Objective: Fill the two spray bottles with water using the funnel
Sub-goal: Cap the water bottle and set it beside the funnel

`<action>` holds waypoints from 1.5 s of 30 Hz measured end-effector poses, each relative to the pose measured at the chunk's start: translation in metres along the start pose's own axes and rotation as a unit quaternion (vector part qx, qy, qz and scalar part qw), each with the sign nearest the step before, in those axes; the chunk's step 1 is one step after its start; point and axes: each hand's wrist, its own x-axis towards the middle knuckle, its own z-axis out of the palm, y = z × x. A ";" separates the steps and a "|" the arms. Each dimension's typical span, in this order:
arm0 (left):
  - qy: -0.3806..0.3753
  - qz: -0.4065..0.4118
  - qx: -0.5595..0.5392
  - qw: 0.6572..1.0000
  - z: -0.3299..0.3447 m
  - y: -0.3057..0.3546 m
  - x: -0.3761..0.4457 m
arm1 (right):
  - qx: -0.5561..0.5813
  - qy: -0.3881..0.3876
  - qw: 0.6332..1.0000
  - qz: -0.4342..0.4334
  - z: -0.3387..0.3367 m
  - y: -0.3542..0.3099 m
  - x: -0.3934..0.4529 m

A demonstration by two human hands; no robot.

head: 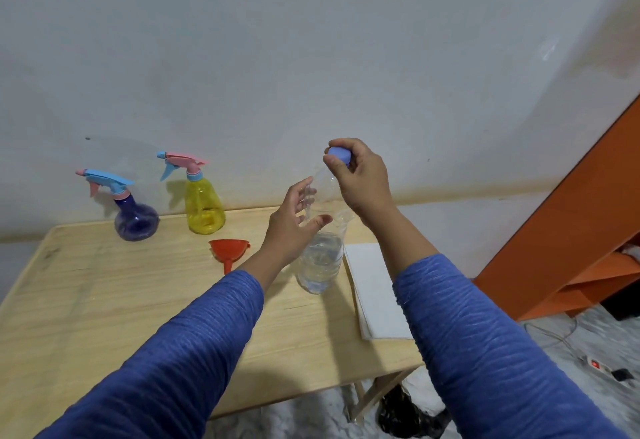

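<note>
Right grip [358,172] pinches blue cap [339,155] on part-filled clear water bottle [320,258]; left grip [294,220] open beside it, on desk [104,300].

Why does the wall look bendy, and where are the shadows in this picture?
In the head view the wide lens bows straight lines, so the table edge and wall stripe curve. Light from the front casts shadows on the wall behind the yellow spray bottle and purple spray bottle. The clear water bottle is hard to see through near the left hand.
</note>
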 end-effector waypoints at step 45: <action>-0.068 -0.046 0.149 0.985 -0.040 -0.090 -0.010 | 0.004 0.090 0.993 0.071 0.057 0.092 -0.053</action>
